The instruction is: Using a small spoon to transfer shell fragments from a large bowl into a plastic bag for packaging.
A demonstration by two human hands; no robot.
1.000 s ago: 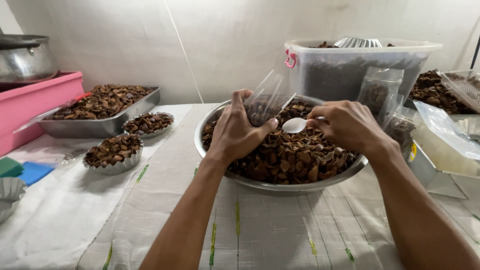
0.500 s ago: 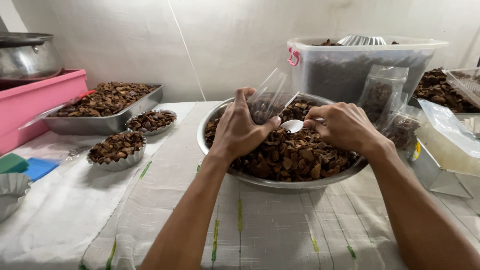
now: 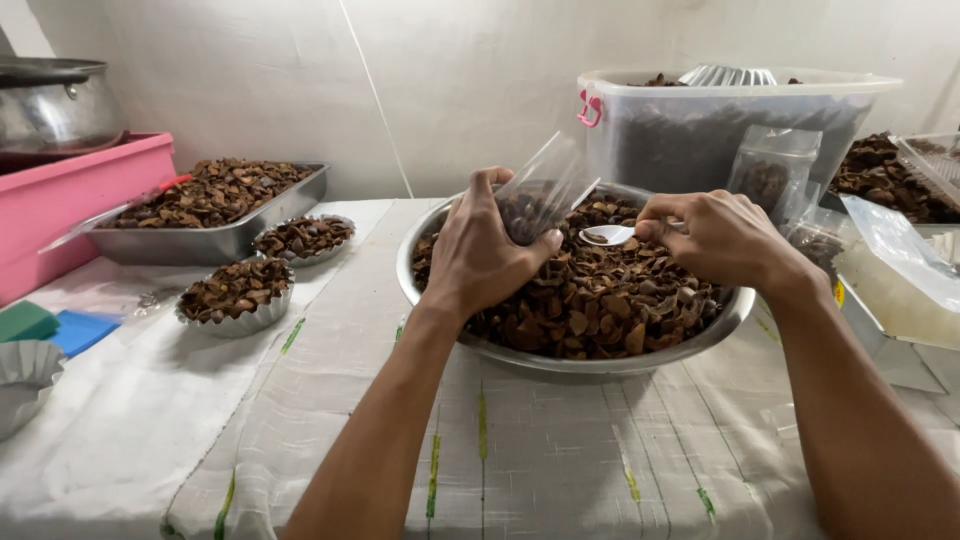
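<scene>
A wide metal bowl heaped with brown dried pieces sits in front of me. Over it, my left hand holds a small clear plastic bag tilted with its mouth up and to the right; some brown pieces lie inside it. My right hand grips a small white spoon, whose bowl rests just right of the bag, above the heap. The spoon looks nearly empty.
A clear plastic tub of the same pieces stands behind the bowl, with filled bags beside it. To the left are a metal tray, two fluted tins, a pink box and a pot.
The view has shifted slightly. My hands stay over the bowl; the spoon has drawn closer to the bag's mouth, and the bag is tipped a little more upright.
</scene>
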